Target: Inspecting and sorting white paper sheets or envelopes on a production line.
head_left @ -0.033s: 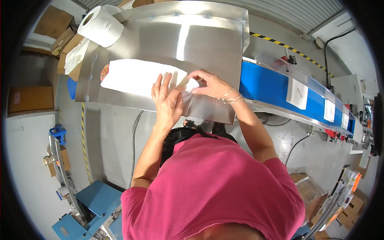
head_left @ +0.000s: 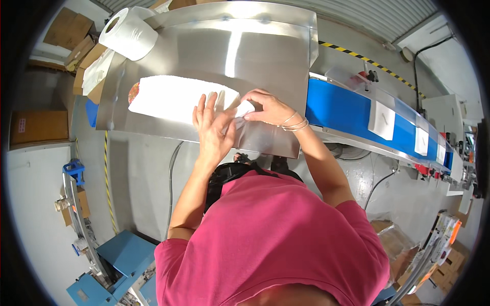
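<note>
White folded piece (head_left: 245,108), partly hidden, is pinched by the right hand (head_left: 270,109); left hand (head_left: 212,131) spread, its hold unclear.

Through the head camera I have a stainless-steel worktable (head_left: 184,43) with a brushed, shiny top and a raised rim along its far side. Lying on it, nearer the close edge, I see a long white stack (head_left: 171,98), with a mottled red piece (head_left: 133,94) showing at its left end. At the far left corner I make out a fat white roll (head_left: 137,41); I can't tell whether it rests wholly on the steel. Beside the table's right edge I have a blue conveyor belt (head_left: 334,104), with flat white packets (head_left: 380,121) lying spaced along it.
</note>
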The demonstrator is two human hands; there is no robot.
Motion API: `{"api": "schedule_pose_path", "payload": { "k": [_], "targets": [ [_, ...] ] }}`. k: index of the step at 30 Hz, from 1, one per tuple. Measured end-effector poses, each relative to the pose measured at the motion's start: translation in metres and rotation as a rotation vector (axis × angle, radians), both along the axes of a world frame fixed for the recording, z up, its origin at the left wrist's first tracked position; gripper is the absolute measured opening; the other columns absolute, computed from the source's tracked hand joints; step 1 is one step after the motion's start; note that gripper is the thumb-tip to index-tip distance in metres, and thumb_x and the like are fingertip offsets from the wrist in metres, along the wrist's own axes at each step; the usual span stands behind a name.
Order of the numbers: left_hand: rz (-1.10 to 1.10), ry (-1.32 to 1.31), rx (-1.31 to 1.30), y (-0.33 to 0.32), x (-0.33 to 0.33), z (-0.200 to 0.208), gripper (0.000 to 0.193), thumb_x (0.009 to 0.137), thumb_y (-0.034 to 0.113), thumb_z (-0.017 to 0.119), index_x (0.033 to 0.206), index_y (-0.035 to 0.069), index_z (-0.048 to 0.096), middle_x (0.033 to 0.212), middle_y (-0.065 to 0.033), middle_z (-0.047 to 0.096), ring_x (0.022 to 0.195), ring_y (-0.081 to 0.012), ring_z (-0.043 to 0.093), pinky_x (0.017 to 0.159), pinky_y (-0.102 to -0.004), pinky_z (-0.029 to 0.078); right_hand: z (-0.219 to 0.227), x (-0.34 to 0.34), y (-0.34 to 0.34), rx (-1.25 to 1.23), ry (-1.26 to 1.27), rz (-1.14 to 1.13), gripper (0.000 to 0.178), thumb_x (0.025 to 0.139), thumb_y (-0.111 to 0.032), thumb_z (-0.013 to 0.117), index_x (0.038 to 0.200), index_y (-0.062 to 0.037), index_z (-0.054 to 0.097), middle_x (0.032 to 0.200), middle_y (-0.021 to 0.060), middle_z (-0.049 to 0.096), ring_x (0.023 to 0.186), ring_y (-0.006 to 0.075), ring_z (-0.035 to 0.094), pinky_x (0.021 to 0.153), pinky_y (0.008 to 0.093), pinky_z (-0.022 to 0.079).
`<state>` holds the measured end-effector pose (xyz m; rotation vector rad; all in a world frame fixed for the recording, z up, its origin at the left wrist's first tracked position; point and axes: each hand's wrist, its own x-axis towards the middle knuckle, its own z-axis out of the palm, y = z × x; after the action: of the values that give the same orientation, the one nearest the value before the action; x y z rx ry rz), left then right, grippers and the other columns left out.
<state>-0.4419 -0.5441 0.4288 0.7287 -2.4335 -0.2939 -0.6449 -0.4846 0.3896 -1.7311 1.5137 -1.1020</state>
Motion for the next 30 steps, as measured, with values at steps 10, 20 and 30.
{"api": "schedule_pose_path", "payload": {
  "k": [10, 20, 30],
  "targets": [
    [0.164, 0.066, 0.113, -0.014, 0.007, -0.010, 0.032, 0.077, -0.002, 0.062, 0.107, 0.009, 0.065, 0.129, -0.0147, 0.049, 0.124, -0.0393, 0.038, 0.102, -0.0492, 0.031, -0.064, -0.114, 0.107, 0.262, 0.001, -1.115, 0.041, 0.086, -0.041, 0.061, 0.088, -0.0003, 0.055, 0.076, 0.0176, 0.059, 0.068, 0.0316, 0.055, 0.064, 0.0398, 0.046],
    [0.113, 0.036, 0.120, -0.011, 0.008, -0.005, 0.024, 0.075, 0.000, 0.062, 0.095, 0.010, 0.068, 0.133, -0.0149, 0.047, 0.130, -0.0387, 0.033, 0.107, -0.0514, 0.021, 0.005, -0.032, 0.042, 0.162, -0.077, -0.326, 0.055, 0.073, -0.022, 0.076, 0.122, -0.0099, 0.053, 0.119, 0.0074, 0.056, 0.111, 0.0221, 0.053, 0.094, 0.0367, 0.043],
    [0.172, 0.006, 0.076, -0.025, 0.010, -0.006, 0.042, 0.078, 0.004, 0.063, 0.119, 0.008, 0.057, 0.136, -0.0181, 0.040, 0.130, -0.0398, 0.031, 0.105, -0.0526, 0.024, -0.051, -0.015, 0.022, 0.089, -0.504, -0.347, 0.031, 0.087, -0.023, 0.066, 0.105, -0.0011, 0.053, 0.081, 0.0041, 0.055, 0.075, 0.0084, 0.050, 0.068, 0.0239, 0.045]
  ]
}}
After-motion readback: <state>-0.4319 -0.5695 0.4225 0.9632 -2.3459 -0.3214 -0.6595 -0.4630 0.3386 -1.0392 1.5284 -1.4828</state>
